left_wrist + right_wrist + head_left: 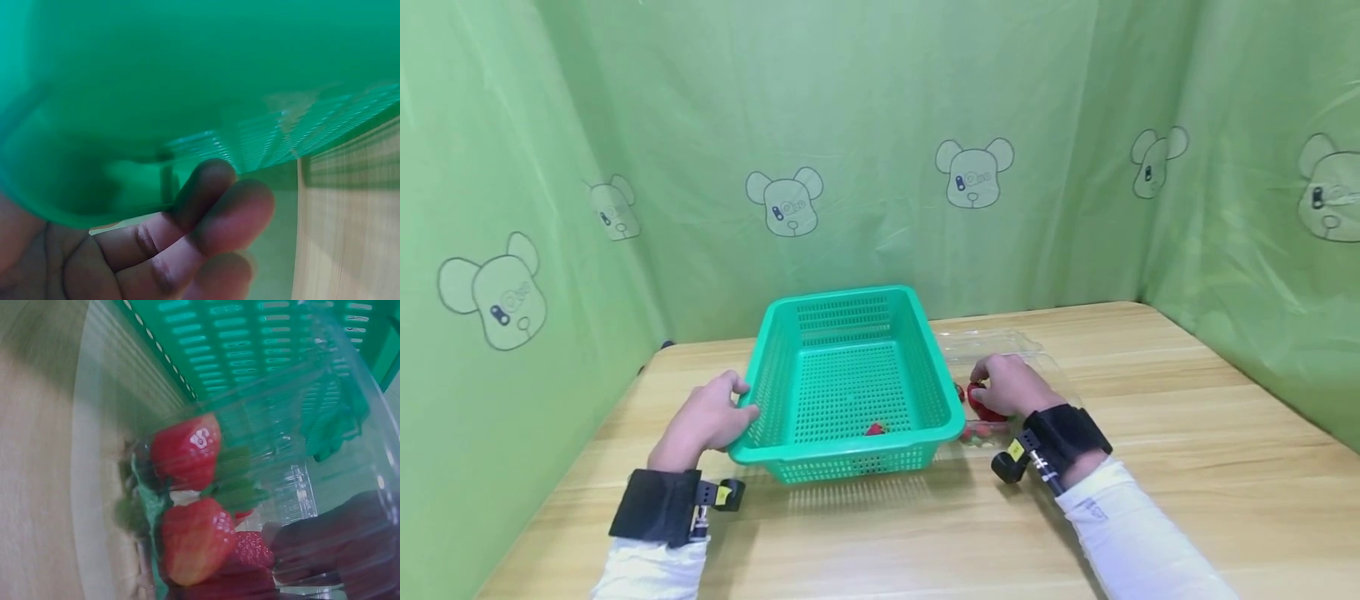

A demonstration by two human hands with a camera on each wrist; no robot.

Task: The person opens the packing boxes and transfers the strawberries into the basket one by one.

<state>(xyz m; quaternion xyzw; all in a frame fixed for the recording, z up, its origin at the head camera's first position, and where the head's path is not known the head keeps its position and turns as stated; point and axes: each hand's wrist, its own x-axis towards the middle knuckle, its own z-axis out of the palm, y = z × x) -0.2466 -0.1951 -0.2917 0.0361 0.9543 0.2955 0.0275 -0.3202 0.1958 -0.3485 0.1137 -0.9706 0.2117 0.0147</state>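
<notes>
A green plastic basket [850,392] stands in the middle of the table, with one strawberry [876,429] near its front wall. My left hand [711,412] grips the basket's left rim, the thumb over the edge and the fingers below it. To the right of the basket lies a clear plastic box [365,394] holding several strawberries [197,540]. My right hand [1011,385] reaches into this box and pinches a strawberry [253,550] with its fingertips. Part of that berry is hidden behind other strawberries in the right wrist view.
The box's clear lid [985,342] stretches behind my right hand. The wooden table [1187,433] extends on both sides. Green curtains [880,242] with bear-head prints hang around the back and sides. Each wrist wears a black strap [655,506] with a small camera.
</notes>
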